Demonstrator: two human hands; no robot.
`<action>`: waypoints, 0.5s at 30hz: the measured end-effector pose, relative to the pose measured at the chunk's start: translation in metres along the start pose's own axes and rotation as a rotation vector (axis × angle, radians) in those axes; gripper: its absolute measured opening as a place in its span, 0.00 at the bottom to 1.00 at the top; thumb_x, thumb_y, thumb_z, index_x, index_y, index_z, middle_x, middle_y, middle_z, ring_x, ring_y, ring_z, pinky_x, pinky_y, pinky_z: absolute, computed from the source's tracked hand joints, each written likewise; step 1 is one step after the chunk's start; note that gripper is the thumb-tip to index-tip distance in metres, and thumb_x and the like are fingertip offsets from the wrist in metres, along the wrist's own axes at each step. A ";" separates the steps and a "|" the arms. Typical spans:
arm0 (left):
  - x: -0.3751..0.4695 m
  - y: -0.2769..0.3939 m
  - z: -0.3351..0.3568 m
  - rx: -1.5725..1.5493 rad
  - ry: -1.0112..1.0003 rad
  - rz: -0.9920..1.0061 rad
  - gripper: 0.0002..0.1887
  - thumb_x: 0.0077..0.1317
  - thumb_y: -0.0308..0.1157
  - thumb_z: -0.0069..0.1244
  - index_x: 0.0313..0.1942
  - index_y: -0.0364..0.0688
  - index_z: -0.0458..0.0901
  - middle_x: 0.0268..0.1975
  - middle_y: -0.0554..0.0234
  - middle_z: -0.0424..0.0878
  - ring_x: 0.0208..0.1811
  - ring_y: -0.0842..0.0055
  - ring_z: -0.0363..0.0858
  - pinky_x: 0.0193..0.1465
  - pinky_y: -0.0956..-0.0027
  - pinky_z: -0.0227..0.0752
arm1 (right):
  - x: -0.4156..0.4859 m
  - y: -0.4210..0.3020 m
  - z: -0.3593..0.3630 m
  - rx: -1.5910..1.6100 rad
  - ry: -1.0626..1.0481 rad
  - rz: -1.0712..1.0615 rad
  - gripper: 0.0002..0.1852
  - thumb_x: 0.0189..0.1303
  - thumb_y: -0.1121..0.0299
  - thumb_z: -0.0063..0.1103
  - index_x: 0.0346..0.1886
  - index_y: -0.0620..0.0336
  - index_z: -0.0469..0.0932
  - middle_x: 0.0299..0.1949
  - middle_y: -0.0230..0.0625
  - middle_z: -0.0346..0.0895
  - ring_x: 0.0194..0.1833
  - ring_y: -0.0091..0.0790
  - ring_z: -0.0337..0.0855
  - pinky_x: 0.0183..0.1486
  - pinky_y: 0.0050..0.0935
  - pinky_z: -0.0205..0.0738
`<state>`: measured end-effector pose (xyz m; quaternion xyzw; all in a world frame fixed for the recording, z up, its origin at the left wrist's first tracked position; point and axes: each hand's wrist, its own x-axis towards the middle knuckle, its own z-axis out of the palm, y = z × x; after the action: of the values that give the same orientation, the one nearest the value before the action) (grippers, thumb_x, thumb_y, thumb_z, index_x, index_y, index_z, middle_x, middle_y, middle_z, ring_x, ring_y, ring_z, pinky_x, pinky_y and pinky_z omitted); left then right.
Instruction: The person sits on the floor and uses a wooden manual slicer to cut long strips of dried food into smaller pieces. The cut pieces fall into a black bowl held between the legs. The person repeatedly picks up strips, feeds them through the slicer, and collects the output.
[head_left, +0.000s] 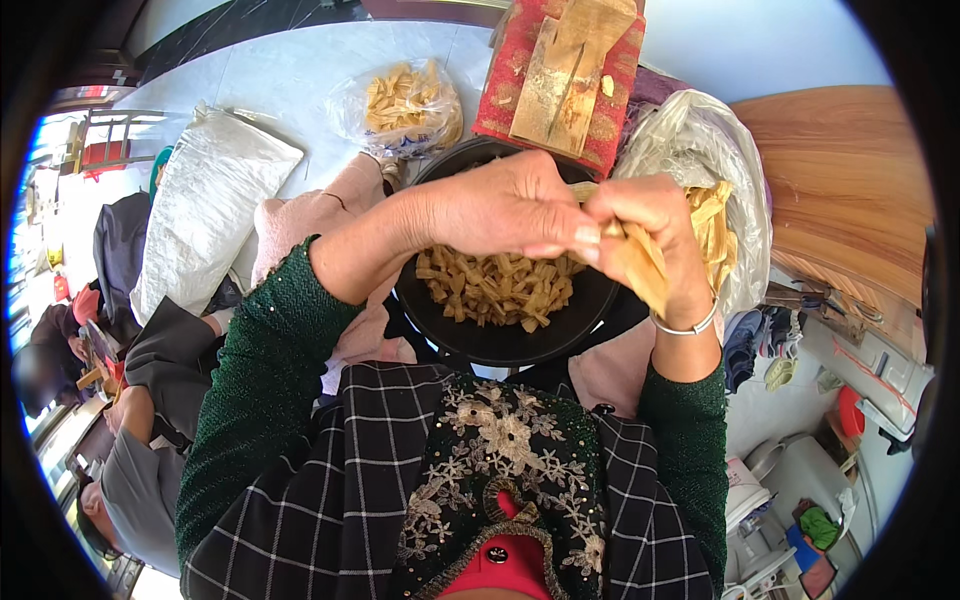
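My left hand (506, 206) and my right hand (660, 232) meet above a black round pan (480, 349). Both pinch a pale yellow strip (646, 268) that looks like tofu skin. One end of the strip hangs over my right palm; the part between my fingers is mostly hidden. Below my hands, the pan holds many small tan knotted pieces (495, 289) of similar material. Beside my right wrist, more loose yellow strips (709, 229) lie in a clear plastic bag (690, 142).
A wooden board (559, 86) rests on a red patterned cloth (506, 71) beyond the pan. A bag of yellow pieces (405, 105) and a white sack (221, 195) lie on the floor. Two people sit at left, one with a grey sleeve (142, 480). Shoes (746, 345) stand at right.
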<state>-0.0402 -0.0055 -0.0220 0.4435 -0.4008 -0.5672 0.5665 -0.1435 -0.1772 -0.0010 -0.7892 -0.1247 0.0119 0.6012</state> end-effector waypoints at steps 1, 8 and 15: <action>-0.003 -0.002 0.001 0.015 -0.049 0.044 0.27 0.71 0.45 0.47 0.14 0.41 0.71 0.12 0.74 0.65 0.13 0.86 0.59 0.16 0.76 0.51 | 0.000 -0.004 0.000 0.005 -0.048 -0.028 0.15 0.47 0.65 0.67 0.21 0.60 0.69 0.16 0.31 0.63 0.18 0.22 0.64 0.21 0.25 0.57; 0.004 -0.012 -0.020 0.130 -0.011 -0.275 0.33 0.69 0.58 0.39 0.16 0.40 0.75 0.14 0.71 0.72 0.15 0.84 0.69 0.19 0.78 0.62 | -0.005 0.021 0.000 0.045 -0.055 0.217 0.13 0.46 0.69 0.65 0.21 0.62 0.69 0.15 0.31 0.61 0.19 0.23 0.61 0.22 0.24 0.57; 0.009 -0.079 -0.018 1.306 0.154 -0.888 0.19 0.62 0.45 0.48 0.37 0.37 0.85 0.39 0.52 0.85 0.43 0.62 0.84 0.45 0.61 0.77 | -0.004 0.043 0.008 -0.271 -0.048 0.341 0.09 0.44 0.71 0.65 0.30 0.63 0.83 0.24 0.49 0.78 0.25 0.47 0.79 0.30 0.34 0.72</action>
<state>-0.0451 -0.0111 -0.1036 0.8426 -0.3977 -0.3579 -0.0613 -0.1404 -0.1811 -0.0449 -0.8719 -0.0042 0.1153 0.4759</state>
